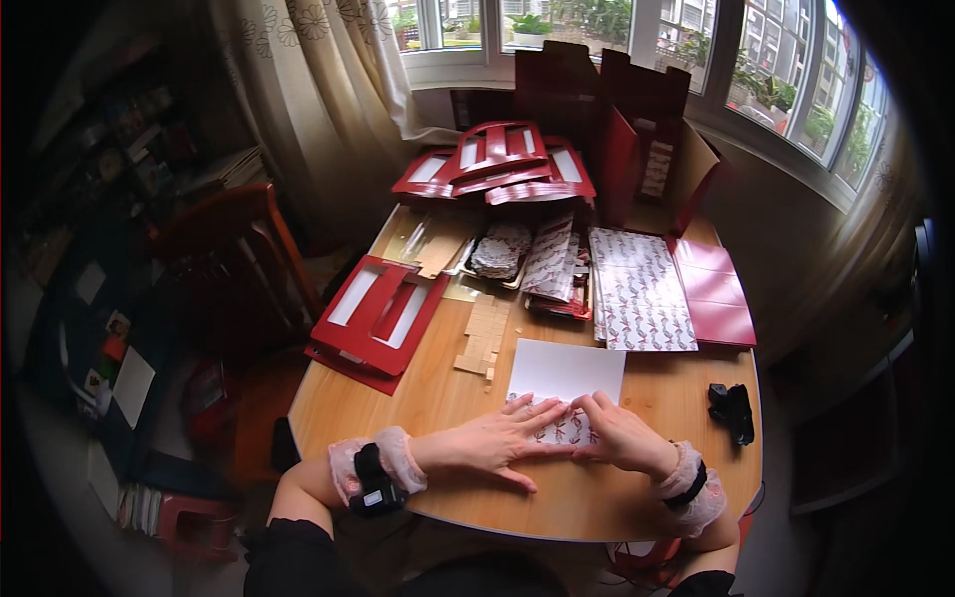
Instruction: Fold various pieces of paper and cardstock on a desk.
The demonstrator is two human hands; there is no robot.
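Observation:
In front of me lies a sheet of patterned paper [567, 369], plain white face up, its near part folded over so that a leaf-and-ribbon print shows. My left hand [498, 442] rests on the folded part with fingers spread, holding nothing. Bent fingers of my right hand [621, 433] touch the folded part near its right side; whether they pinch the paper is hidden. A stack of the same printed sheets [643, 291] lies beyond, to the right. Past the sheet's left corner are small tan pieces laid edge to edge [485, 336].
A red flat carton with cut-out windows [380, 313] lies at left; more red cartons [500, 157] are piled behind. Tall red boxes [634, 142] stand by the window. Pink-red sheets [716, 291] and a black strapped device [731, 413] lie right. A wooden chair [276, 239] stands left.

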